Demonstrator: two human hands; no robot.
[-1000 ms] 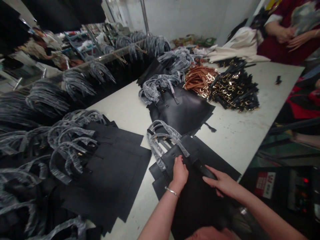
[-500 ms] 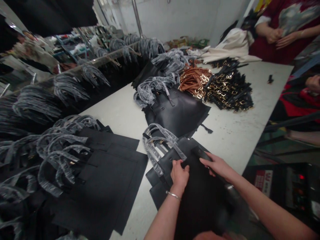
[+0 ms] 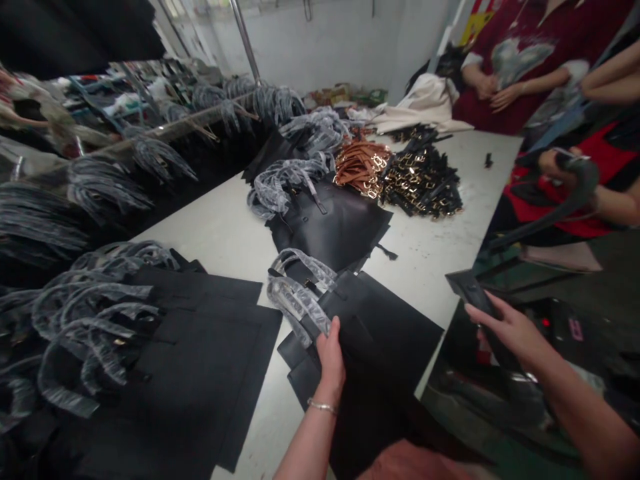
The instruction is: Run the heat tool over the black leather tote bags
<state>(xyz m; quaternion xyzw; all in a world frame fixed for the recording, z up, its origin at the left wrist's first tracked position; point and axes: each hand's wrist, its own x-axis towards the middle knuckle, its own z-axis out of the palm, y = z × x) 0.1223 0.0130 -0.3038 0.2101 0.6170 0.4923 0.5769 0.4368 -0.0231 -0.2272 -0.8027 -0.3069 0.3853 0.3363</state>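
Observation:
My left hand (image 3: 330,353) lies on the near edge of a black leather bag (image 3: 385,340), its fingers closed on the panel beside the bag's plastic-wrapped handles (image 3: 295,300). My right hand (image 3: 510,331) is out past the table's edge, holding a flat black leather strip (image 3: 473,293) by its lower part. The strip's far end sticks out beyond my fingers. The bag's lower part runs out of view below my arms.
A white worktable (image 3: 215,233) carries a stack of black leather panels (image 3: 200,353), another bag (image 3: 325,227), and piles of tan (image 3: 360,167) and black straps (image 3: 420,180) with gold buckles. Wrapped handles hang along a rack (image 3: 165,130). Co-workers (image 3: 505,80) stand at the right.
My right hand has moved right, past the table's edge, with the black strip. My left hand has shifted down the bag. The view has turned, so the table sits further left.

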